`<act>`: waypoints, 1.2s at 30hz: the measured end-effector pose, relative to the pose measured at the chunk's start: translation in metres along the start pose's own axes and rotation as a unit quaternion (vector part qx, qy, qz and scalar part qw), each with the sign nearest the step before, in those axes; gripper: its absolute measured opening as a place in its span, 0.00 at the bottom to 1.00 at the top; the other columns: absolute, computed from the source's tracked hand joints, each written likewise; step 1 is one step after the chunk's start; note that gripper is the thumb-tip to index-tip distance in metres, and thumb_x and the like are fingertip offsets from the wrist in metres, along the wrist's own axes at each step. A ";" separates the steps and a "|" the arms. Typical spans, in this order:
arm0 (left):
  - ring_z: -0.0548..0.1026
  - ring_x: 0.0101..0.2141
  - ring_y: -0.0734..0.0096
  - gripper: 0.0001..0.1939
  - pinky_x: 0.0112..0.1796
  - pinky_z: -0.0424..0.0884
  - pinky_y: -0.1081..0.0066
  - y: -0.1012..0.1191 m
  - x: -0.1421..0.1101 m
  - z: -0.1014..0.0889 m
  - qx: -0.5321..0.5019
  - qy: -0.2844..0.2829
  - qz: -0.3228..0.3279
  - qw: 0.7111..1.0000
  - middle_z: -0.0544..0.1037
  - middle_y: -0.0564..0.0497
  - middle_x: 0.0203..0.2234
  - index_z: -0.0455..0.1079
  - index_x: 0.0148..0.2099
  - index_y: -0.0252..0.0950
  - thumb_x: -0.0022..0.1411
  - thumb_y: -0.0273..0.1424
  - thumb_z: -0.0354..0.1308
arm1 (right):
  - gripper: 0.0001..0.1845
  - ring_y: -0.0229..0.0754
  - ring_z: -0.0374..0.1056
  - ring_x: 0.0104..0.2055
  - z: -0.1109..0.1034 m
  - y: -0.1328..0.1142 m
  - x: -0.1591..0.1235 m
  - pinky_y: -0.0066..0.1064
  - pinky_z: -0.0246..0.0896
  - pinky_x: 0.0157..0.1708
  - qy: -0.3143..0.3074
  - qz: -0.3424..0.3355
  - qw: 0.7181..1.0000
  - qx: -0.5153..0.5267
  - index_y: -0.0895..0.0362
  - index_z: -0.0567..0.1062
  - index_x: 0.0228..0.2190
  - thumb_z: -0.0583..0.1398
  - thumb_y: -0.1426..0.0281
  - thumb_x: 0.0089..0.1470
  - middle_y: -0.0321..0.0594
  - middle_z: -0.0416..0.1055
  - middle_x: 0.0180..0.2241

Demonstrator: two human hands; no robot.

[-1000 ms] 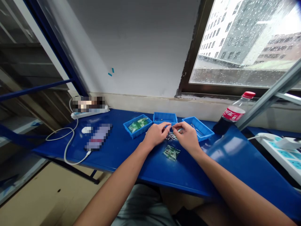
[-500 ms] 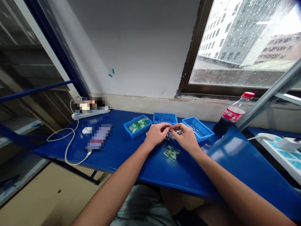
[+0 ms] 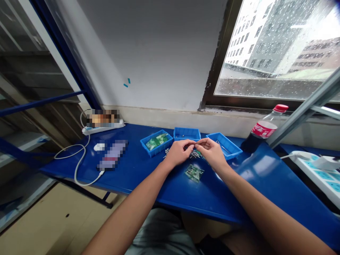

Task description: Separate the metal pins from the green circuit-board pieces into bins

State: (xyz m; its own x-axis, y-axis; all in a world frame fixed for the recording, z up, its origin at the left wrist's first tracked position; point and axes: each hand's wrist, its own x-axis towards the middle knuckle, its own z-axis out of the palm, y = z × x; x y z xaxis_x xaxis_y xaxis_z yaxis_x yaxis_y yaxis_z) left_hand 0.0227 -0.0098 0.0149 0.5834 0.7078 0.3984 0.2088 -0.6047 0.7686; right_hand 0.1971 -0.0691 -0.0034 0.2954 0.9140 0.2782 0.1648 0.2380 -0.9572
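My left hand (image 3: 180, 153) and my right hand (image 3: 210, 152) meet at their fingertips above a loose pile of small metal screws (image 3: 195, 154). Both are closed in a pinch. Beneath the right fingers shows a bit of green-printed plastic bag (image 3: 198, 152), mostly hidden by the hand. What the left fingertips pinch is covered. Nearer to me lies a clear bag with green print (image 3: 194, 173), with screws inside. Behind my hands are a blue bin (image 3: 187, 133) with little in it, a left bin (image 3: 150, 153) of green-printed bags, and a right bin (image 3: 233, 154) holding long metal pieces.
On the blue table (image 3: 148, 177), a phone (image 3: 112, 155) with a white cable (image 3: 84, 185) and a white round object (image 3: 99, 147) lie left. A cola bottle (image 3: 264, 129) stands right, near a metal bar (image 3: 305, 106) and a power strip (image 3: 316, 170).
My right hand's fingers have drawn closer together and flattened over the pinch. Less of the green plastic shows under them. The bag and bins have stayed put.
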 end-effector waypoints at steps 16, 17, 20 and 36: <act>0.84 0.44 0.59 0.11 0.47 0.80 0.64 -0.009 0.005 -0.001 -0.080 0.062 -0.031 0.994 0.86 0.45 0.44 0.83 0.48 0.36 0.67 0.34 0.64 | 0.13 0.47 0.76 0.36 0.002 -0.004 -0.005 0.36 0.71 0.35 -0.010 -0.063 0.989 -0.131 0.54 0.80 0.41 0.67 0.60 0.57 0.42 0.81 0.37; 0.84 0.44 0.59 0.12 0.47 0.80 0.64 -0.007 0.005 -0.001 -0.080 0.058 -0.030 0.995 0.86 0.45 0.44 0.83 0.49 0.37 0.67 0.34 0.64 | 0.14 0.46 0.76 0.36 0.003 -0.004 -0.005 0.36 0.70 0.35 -0.013 -0.067 0.990 -0.126 0.54 0.78 0.44 0.67 0.62 0.57 0.41 0.80 0.36; 0.84 0.43 0.60 0.15 0.45 0.80 0.66 -0.003 0.003 -0.001 -0.067 0.053 -0.027 0.996 0.86 0.45 0.43 0.81 0.54 0.37 0.68 0.36 0.64 | 0.19 0.44 0.73 0.32 0.004 -0.003 -0.005 0.35 0.69 0.34 -0.024 -0.078 0.988 -0.129 0.54 0.76 0.51 0.65 0.65 0.57 0.37 0.76 0.32; 0.85 0.46 0.57 0.21 0.49 0.80 0.63 -0.010 0.002 0.000 -0.078 0.012 -0.037 0.996 0.87 0.44 0.46 0.78 0.61 0.37 0.67 0.31 0.63 | 0.10 0.46 0.76 0.36 0.003 -0.001 -0.005 0.37 0.69 0.36 -0.031 -0.067 0.984 -0.163 0.53 0.81 0.39 0.68 0.64 0.55 0.40 0.81 0.35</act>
State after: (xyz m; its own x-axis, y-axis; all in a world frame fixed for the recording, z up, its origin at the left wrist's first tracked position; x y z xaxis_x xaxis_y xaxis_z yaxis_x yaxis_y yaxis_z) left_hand 0.0212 -0.0022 0.0078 0.5517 0.7580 0.3479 0.1253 -0.4877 0.8639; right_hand 0.1926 -0.0730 -0.0037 0.1939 0.9026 0.3844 0.4936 0.2488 -0.8333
